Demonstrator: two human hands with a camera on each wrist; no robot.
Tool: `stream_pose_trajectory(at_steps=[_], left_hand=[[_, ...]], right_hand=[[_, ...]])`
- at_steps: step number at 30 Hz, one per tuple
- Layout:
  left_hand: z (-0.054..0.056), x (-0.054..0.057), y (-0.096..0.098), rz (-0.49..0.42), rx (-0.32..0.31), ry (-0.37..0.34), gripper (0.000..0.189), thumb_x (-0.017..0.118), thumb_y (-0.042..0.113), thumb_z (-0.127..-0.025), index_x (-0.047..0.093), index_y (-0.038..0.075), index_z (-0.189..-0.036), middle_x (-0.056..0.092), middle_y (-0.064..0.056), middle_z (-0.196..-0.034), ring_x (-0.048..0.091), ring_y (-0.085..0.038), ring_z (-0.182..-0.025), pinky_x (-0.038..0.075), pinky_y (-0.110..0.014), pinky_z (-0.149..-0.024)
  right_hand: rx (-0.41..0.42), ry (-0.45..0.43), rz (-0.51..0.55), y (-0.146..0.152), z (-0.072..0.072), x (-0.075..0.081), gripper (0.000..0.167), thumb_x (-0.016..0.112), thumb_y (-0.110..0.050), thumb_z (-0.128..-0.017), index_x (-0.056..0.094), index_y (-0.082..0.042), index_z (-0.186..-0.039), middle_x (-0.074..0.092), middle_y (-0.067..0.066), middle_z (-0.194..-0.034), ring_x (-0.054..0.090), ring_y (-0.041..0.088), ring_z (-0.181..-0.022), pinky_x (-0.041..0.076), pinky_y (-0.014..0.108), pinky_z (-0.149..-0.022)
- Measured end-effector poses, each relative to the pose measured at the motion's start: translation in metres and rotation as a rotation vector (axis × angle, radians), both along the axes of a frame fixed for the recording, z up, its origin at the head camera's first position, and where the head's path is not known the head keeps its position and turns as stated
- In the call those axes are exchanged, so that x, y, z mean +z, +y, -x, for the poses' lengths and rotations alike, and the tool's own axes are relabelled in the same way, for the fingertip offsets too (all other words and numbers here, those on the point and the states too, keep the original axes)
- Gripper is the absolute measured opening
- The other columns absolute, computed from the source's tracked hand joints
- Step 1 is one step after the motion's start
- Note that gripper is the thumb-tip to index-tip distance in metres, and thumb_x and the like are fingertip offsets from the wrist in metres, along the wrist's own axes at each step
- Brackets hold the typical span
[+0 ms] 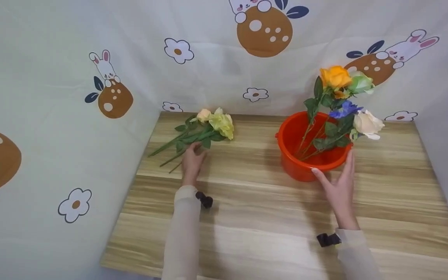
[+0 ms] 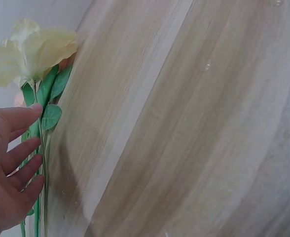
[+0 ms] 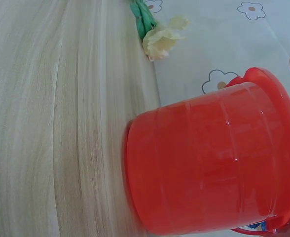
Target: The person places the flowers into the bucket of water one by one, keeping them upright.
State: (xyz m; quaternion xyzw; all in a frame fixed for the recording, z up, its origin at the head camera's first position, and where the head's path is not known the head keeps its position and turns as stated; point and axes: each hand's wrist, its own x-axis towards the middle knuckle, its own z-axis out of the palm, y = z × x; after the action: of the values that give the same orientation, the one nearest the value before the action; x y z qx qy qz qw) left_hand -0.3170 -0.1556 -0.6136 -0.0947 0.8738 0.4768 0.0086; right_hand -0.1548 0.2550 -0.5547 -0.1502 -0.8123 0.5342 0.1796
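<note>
My left hand [image 1: 193, 161] reaches to a small bunch of artificial flowers [image 1: 196, 134] lying on the table, with pale yellow and peach blooms and green stems. In the left wrist view its fingers are loosely extended beside the stems, the thumb tip over them below the yellow flower [image 2: 31, 52]. My right hand [image 1: 340, 190] rests against the near right rim of a red plastic bucket [image 1: 300, 171], thumb and fingers spread apart. Leaning in that bucket are an orange rose [image 1: 336, 77], a pale green rose [image 1: 361, 83], a blue flower [image 1: 345, 109] and a cream rose [image 1: 367, 123].
The wood-grain table [image 1: 255, 217] ends at the back against a white cloth [image 1: 212, 77] printed with rabbits and flowers. More printed cloth [image 1: 45, 155] hangs along the left side. The bucket stands upright toward the back right, apart from the lying bunch.
</note>
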Motion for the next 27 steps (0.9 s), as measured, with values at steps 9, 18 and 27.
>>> stream_pose_trajectory(at_steps=[9, 18, 27], left_hand=[[0.0019, -0.001, 0.0001, 0.069, -0.014, 0.011, 0.042, 0.066, 0.014, -0.096, 0.059, 0.01, -0.137, 0.061, -0.008, -0.138, 0.055, -0.027, -0.13, 0.047, -0.041, -0.108], [0.0031, -0.0089, 0.0045, 0.149, 0.01, -0.004, 0.031, 0.066, 0.013, -0.096, 0.065, 0.013, -0.126, 0.069, -0.005, -0.123, 0.064, -0.022, -0.115, 0.052, -0.038, -0.099], [-0.0004, -0.0075, 0.0063, 0.173, 0.009, -0.017, 0.018, 0.067, 0.01, -0.094, 0.07, 0.014, -0.112, 0.073, -0.005, -0.112, 0.067, -0.022, -0.106, 0.054, -0.037, -0.092]], right_hand=[[0.001, 0.03, -0.013, 0.0003, 0.0002, -0.0015, 0.11, 0.082, -0.032, -0.083, 0.005, -0.02, -0.162, 0.005, 0.004, -0.17, 0.006, 0.021, -0.157, 0.009, 0.052, -0.127], [-0.002, 0.01, -0.026, 0.0005, 0.0001, -0.0017, 0.111, 0.081, -0.034, -0.083, 0.005, -0.018, -0.162, 0.003, 0.003, -0.17, 0.005, 0.023, -0.157, 0.009, 0.052, -0.127], [-0.002, 0.036, -0.017, 0.0006, -0.0001, -0.0016, 0.11, 0.082, -0.03, -0.083, 0.007, -0.016, -0.161, 0.004, 0.003, -0.17, 0.006, 0.023, -0.157, 0.009, 0.05, -0.128]])
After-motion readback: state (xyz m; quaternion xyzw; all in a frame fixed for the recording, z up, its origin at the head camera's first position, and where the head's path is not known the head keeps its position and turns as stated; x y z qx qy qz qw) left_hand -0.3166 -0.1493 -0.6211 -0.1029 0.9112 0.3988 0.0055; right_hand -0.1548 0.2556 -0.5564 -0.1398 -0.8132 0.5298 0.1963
